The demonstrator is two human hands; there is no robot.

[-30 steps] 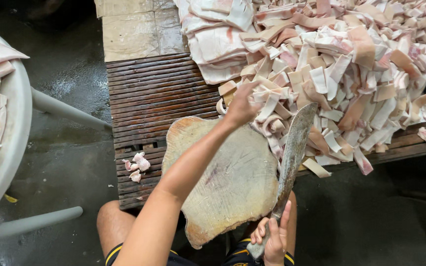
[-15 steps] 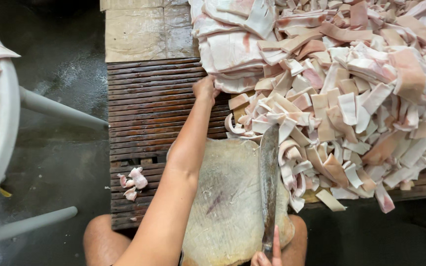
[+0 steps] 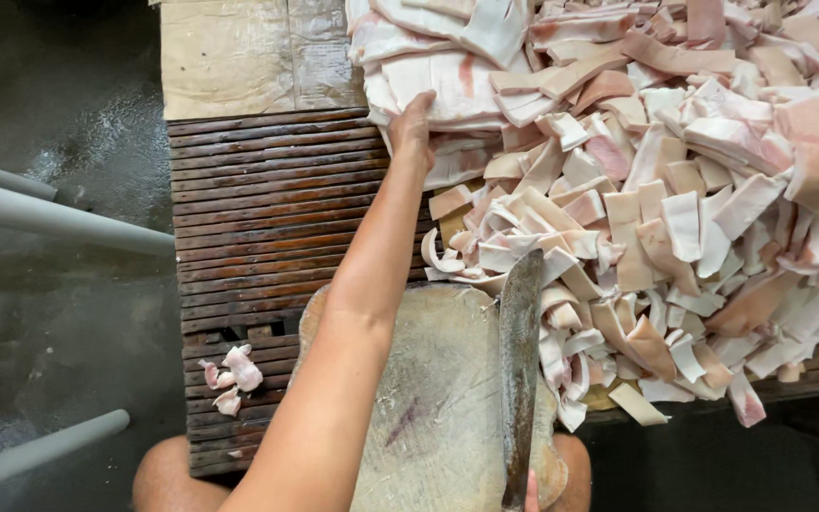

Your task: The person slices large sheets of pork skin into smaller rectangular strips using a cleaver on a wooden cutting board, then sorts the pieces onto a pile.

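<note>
The stack of broad pork-skin slabs point(image 3: 447, 85) lies at the far edge of the slatted wooden surface point(image 3: 267, 209), beside the heap of cut strips point(image 3: 675, 209). The left hand point(image 3: 413, 128) now rests on the stack's near edge, fingers closing on a slab; half a second ago it was short of the stack, and a second ago it was down among the strips, so a fresh slab appears to be the piece being fetched. The cleaver point(image 3: 520, 360) stands blade-down on the round chopping block point(image 3: 438, 408), more upright than before. The right hand point(image 3: 530, 493) is barely visible at its handle; its grip cannot be told.
</note>
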